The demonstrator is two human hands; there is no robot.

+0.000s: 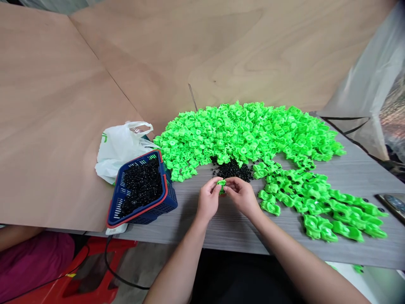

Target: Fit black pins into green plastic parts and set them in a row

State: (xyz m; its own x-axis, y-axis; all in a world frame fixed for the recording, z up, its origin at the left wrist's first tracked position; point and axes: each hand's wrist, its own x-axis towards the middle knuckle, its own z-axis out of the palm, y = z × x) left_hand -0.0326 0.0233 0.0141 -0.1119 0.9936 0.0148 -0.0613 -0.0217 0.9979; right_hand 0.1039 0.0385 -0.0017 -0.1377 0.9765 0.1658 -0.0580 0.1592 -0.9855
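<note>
Between my two hands is one small bright green plastic part, pinched by the fingertips of both. My left hand grips its left side and my right hand its right; the fingers partly cover it. Just beyond them lies a small heap of black plastic pieces. Behind that spreads a big pile of loose green plastic parts. To the right of my right hand, more green parts with black pieces in some of them lie in rough rows.
A blue basket with a red rim, holding many black pieces, stands left beside a white plastic bag. Plywood panels rise behind the table. A phone lies far right. Another person's arm and magenta clothing show beside a red stool.
</note>
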